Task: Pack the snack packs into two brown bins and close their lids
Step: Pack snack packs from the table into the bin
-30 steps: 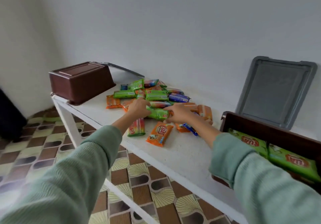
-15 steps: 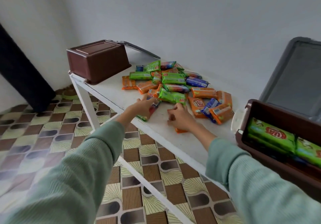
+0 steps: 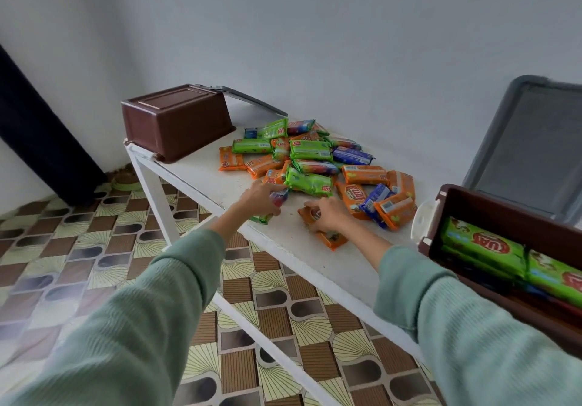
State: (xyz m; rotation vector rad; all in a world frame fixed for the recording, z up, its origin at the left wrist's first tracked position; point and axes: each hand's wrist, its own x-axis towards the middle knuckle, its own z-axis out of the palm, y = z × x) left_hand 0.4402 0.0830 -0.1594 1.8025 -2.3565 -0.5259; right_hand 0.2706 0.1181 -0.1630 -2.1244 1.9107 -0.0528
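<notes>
- Pale grey walls stand behind a white desk that runs from far left to near right above a brown-and-cream patterned floor.
- On the desk's far left end a brown bin sits upside down, with a grey lid sticking out behind it.
- A loose pile of snack packs, green, orange and blue, covers the middle of the desk.
- The left grip curls over a green-ended pack at the pile's near edge.
- The right grip, just beside it, pinches an orange pack that lies flat on the desk.
- At the near right an open brown bin holds green packs side by side.
- Its grey lid stands upright against the wall.
- Both arms wear pale green sleeves.
</notes>
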